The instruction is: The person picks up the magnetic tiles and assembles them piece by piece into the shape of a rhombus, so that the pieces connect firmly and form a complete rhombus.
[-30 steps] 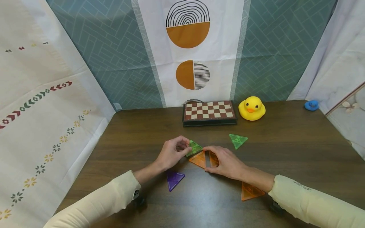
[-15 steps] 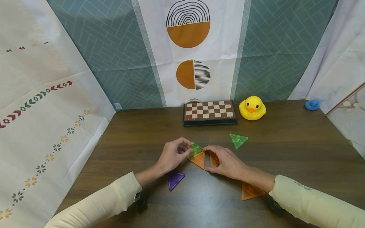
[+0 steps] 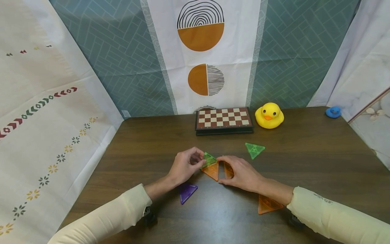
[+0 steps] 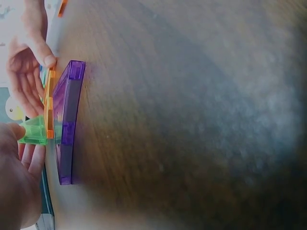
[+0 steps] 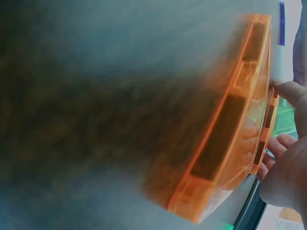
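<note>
In the head view, my left hand pinches a green triangular magnetic tile between thumb and fingers. Its lower edge meets or overlaps the upper left edge of an orange triangular magnetic tile; I cannot tell which. My right hand grips that orange tile, thumb and fingertip at its two right corners. Another orange piece lies inside the curve of this hand, partly hidden. The left wrist view also shows the held green tile against the orange tile.
A purple triangular tile lies near the left forearm. Another orange tile sits partly under the right forearm. Farther back are a loose green tile, a chessboard box, a yellow duck and a blue duck.
My left hand has brought the green tile slightly right and nearer, so it now meets or overlaps the orange tile's edge. The right hand has stayed nearly still.
</note>
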Available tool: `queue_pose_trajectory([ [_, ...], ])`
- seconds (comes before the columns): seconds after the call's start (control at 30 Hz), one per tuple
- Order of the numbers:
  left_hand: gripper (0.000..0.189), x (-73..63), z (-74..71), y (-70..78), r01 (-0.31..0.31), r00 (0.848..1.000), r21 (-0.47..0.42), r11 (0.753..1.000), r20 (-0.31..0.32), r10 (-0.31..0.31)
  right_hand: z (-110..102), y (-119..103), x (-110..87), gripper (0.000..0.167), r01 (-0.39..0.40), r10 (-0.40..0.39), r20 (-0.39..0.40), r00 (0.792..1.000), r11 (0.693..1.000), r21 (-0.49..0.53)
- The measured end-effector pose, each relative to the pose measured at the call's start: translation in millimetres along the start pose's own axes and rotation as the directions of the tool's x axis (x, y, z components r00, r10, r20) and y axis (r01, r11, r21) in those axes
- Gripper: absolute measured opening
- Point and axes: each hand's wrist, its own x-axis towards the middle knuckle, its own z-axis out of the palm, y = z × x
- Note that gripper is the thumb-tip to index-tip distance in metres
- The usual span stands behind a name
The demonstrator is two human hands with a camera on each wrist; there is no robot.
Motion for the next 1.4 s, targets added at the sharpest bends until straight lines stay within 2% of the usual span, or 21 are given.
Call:
queue_pose_trajectory([
  [0.4,0.018,-0.7,-2.4,-0.6,-0.008,1.0,0.007,1.0,0.004,0.008,0,-4,3.5,0.073,-0.019,0.019,0.017,1.0,1.0,0.003],
  [0.8,0.018,-1.1,-3.4,-0.8,-0.007,1.0,-0.003,1.0,0.025,0.007,-6,-5,9.0,0.075,-0.021,0.018,0.06,0.998,0.999,0.049],
  [1.07,0.019,-2.2,-4.1,0.6,-0.036,0.999,-0.024,0.999,0.04,0.037,-7,-7,13.8,0.065,-0.073,0.063,0.077,0.995,0.989,0.128],
  [1.4,0.018,-2.0,-3.6,1.1,-0.029,0.998,-0.024,0.999,0.059,0.03,-3,-8,23.9,0.048,-0.083,0.078,0.033,0.996,0.975,0.208],
])
